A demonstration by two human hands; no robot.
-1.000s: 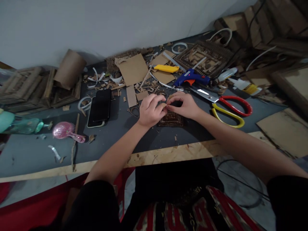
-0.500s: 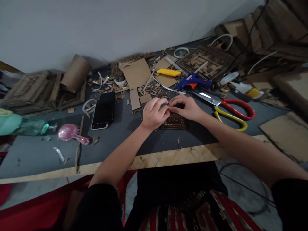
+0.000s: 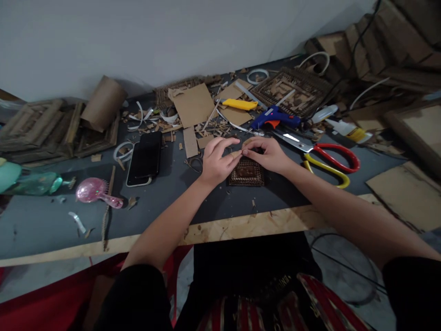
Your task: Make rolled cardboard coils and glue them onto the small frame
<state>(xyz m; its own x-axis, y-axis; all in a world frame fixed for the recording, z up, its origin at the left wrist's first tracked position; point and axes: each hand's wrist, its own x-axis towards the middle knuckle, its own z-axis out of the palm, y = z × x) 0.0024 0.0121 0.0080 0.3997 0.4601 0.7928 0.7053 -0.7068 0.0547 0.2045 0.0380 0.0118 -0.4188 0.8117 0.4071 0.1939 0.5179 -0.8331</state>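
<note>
A small brown woven-looking rectangular piece (image 3: 246, 174) lies on the grey table near its front edge. My left hand (image 3: 219, 159) is over the piece's upper left, its thumb and a finger brought together toward the other hand while another finger reaches forward. Meeting it just above the piece, my right hand (image 3: 266, 154) has thumb and fingertips pinched. Whatever is between the fingertips of both hands is too small to make out. A blue glue gun (image 3: 277, 117) and scissors with red and yellow handles (image 3: 332, 158) lie beyond and right of my right hand.
A yellow cutter (image 3: 240, 105), cardboard pieces (image 3: 193, 105) and scraps lie at the back. On the left are a phone (image 3: 147, 155), a pink hairbrush (image 3: 93, 190), a green bottle (image 3: 34, 180) and stacked frames (image 3: 31, 131). A large cardboard sheet (image 3: 406, 193) lies right.
The view has shifted slightly. My left hand's fingers have spread a little, with one finger lifted forward away from the pinch. My right hand keeps its pinch, and more of the brown piece shows.
</note>
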